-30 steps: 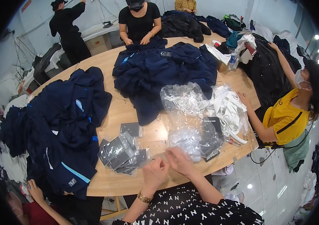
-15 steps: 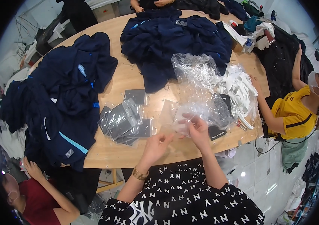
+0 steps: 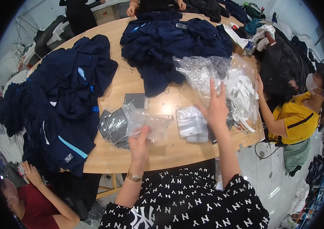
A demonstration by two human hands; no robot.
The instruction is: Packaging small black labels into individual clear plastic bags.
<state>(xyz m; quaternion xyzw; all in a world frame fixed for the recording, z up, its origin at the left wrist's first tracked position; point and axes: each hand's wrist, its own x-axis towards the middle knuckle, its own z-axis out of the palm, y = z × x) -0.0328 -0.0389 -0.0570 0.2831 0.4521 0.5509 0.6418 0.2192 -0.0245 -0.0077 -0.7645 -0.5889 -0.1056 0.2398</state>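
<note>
My left hand (image 3: 140, 143) is closed on a clear plastic bag (image 3: 155, 126), thumb on top. That bag overlaps a pile of dark square cards in clear sleeves (image 3: 115, 124). My right hand (image 3: 217, 108) is raised with its fingers spread and nothing in it. Just left of its wrist lies a small stack of white folded pieces (image 3: 191, 121), seemingly in clear wrapping. Beyond the right fingers is a big crumpled clear bag (image 3: 196, 70) with white material inside. A heap of white fabric strips (image 3: 241, 91) lies to its right.
Dark navy garments (image 3: 59, 95) cover the table's left side, and more navy garments (image 3: 177, 45) lie at the far middle. A person in a yellow shirt (image 3: 299, 124) stands at the right edge. Another in dark red (image 3: 42, 206) is at lower left. Someone's hands (image 3: 132, 8) show at the far edge.
My hands have moved apart. The left has carried the clear bag over the dark cards; the right has opened and moved up and right. The big clear bag has shifted away, uncovering the white stack.
</note>
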